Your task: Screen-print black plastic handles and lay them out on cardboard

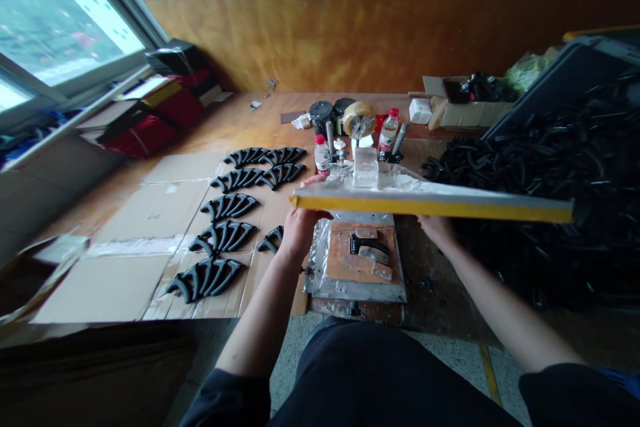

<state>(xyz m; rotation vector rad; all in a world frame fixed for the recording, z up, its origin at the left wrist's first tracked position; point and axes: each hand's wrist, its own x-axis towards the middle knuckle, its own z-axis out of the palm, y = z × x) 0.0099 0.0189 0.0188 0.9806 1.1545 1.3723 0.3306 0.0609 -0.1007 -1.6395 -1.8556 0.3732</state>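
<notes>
A screen-printing frame [430,204] with a yellow front edge is tilted up above a metal base plate [357,290]. My left hand [301,223] is closed round its left end, fingers above and thumb below. Against the underside of the frame, right of the middle, is my right hand [437,228]; its fingers are partly hidden by the frame. Below, a black curved handle [369,245] lies on a wooden jig [343,260] fixed to the plate. Left of the jig, several similar black handles [207,278] lie in fanned rows on flattened cardboard [120,280].
A large heap of black handles [530,167] fills the right side. Behind the frame stand a tape roll [359,120], black tins [321,117], bottles with red caps [389,130] and metal posts. An open carton [465,113] is at the back right; red boxes [143,130] sit by the window.
</notes>
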